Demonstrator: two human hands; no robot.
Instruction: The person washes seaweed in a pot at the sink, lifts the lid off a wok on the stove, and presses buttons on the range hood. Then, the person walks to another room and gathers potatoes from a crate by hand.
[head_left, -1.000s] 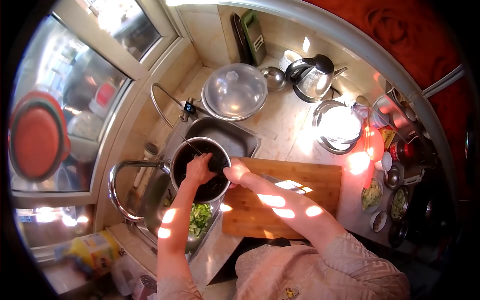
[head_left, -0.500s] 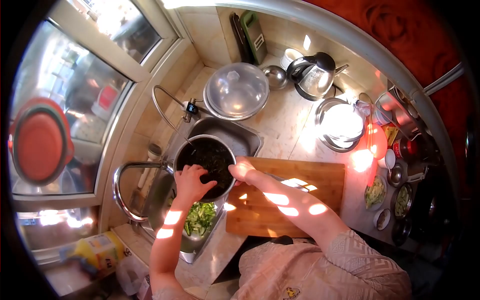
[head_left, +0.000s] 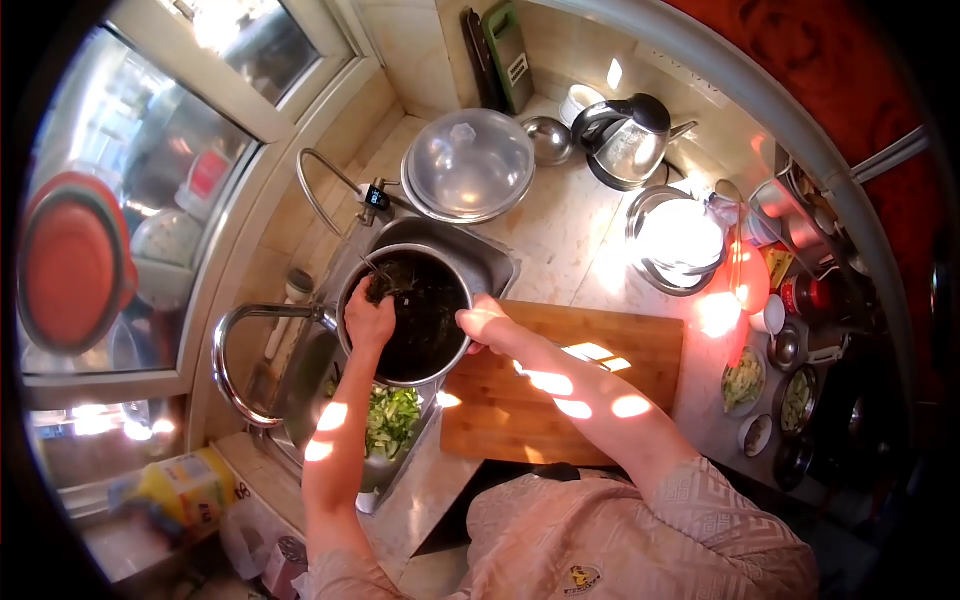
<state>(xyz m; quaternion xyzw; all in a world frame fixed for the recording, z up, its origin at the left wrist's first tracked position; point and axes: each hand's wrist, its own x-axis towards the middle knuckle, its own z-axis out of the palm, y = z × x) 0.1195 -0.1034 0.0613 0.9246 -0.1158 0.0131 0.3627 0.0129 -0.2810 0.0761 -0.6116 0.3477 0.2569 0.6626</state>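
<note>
A steel pot (head_left: 462, 285) of dark liquid with dark bits in it stands over the sink (head_left: 490, 262). My left hand (head_left: 370, 320) is inside the pot at its left side, its fingers closed round a clump of dark, stringy greens (head_left: 385, 282); their exact kind does not show. With my right hand (head_left: 485, 324) I grip the pot at its right edge; the part under my fingers is hidden. Chopped green vegetables (head_left: 392, 418) lie in the near sink basin, below the pot. Beside my right forearm is a wooden cutting board (head_left: 580, 430).
A curved faucet (head_left: 228, 365) reaches in from the left. Behind the sink stands a bowl with a translucent cover (head_left: 470, 165). Farther right are an electric kettle (head_left: 628, 145), a glaring steel dish (head_left: 650, 265) and small plates of cut food (head_left: 743, 380). A yellow bottle (head_left: 190, 488) is at lower left.
My left hand has moved left and back within the pot and now holds a clump of dark greens. My right hand stays at the pot's edge.
</note>
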